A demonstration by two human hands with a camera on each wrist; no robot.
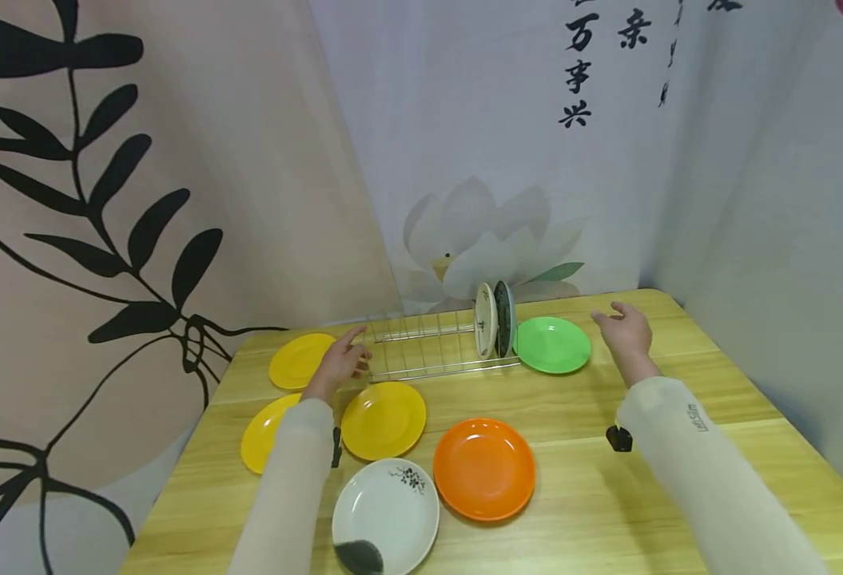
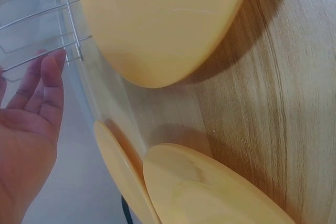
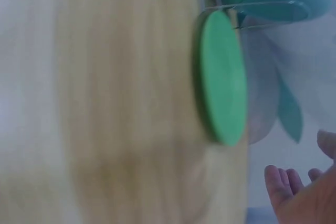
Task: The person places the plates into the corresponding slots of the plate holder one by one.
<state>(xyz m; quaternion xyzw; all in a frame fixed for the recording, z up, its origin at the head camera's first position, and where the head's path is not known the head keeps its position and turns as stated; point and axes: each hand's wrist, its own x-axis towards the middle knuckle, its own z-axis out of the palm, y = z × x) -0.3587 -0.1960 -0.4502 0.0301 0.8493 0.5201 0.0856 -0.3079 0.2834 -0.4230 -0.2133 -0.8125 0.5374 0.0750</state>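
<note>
Standing along the far edge of the surface (image 1: 579, 511), in the head view, the wire rack (image 1: 424, 374) carried a patterned white plate (image 1: 486, 321) and a dark plate (image 1: 503, 319) upright, side by side at its right end. A green plate (image 1: 554, 345) lay flat just beside that end. The left hand (image 1: 340, 359) was positioned at the rack's left end, fingers loosely bent. The right hand (image 1: 626, 331) was positioned near the far right corner, apart from the green plate, with its grip spread and nothing in it. A far yellow plate (image 1: 302, 361) occupied the far left corner; a second yellow plate (image 1: 266, 431) lay by the left edge, partly covered by the sleeve; a third yellow plate (image 1: 383, 421) lay in front of the rack. An orange plate (image 1: 484, 469) and a floral plate (image 1: 385, 515) lay toward the near edge.

In the left wrist view, the left grip was relaxed, fingers overlapping an end wire of the rack; contact could not be confirmed.

In the right wrist view, which was blurred, the right grip was unclosed and held nothing.
</note>
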